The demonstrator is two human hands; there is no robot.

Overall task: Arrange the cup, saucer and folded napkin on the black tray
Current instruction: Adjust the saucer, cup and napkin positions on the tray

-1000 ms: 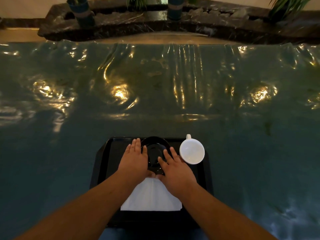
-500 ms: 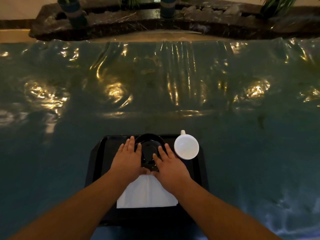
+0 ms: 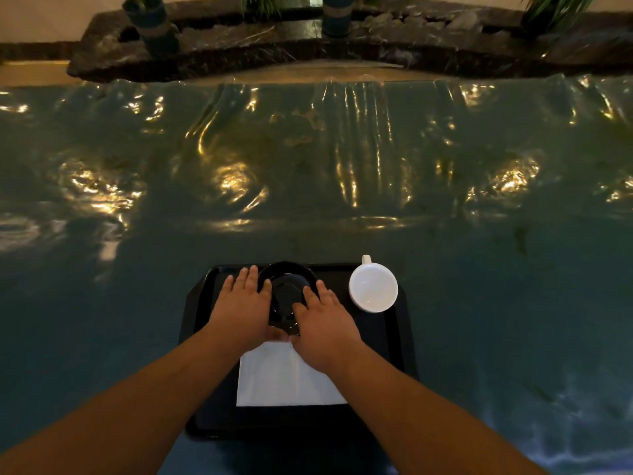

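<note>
A black tray (image 3: 399,337) lies on the table near me. At its far middle sits a black saucer (image 3: 287,289). My left hand (image 3: 241,310) rests on the saucer's left side and my right hand (image 3: 325,323) on its right side, fingers spread, both touching it. A white cup (image 3: 373,287) stands upright at the tray's far right corner, handle pointing away. A white folded napkin (image 3: 284,378) lies flat on the tray's near middle, partly under my wrists.
The table wears a wrinkled, glossy teal plastic cover (image 3: 308,166) with bright light reflections. Beyond its far edge runs a dark stone ledge (image 3: 308,39) with blue pots (image 3: 150,22) and plants.
Both hands stay on the saucer's sides. The saucer and hands shifted very slightly; mostly the head camera moved. Cup and napkin stay put.
</note>
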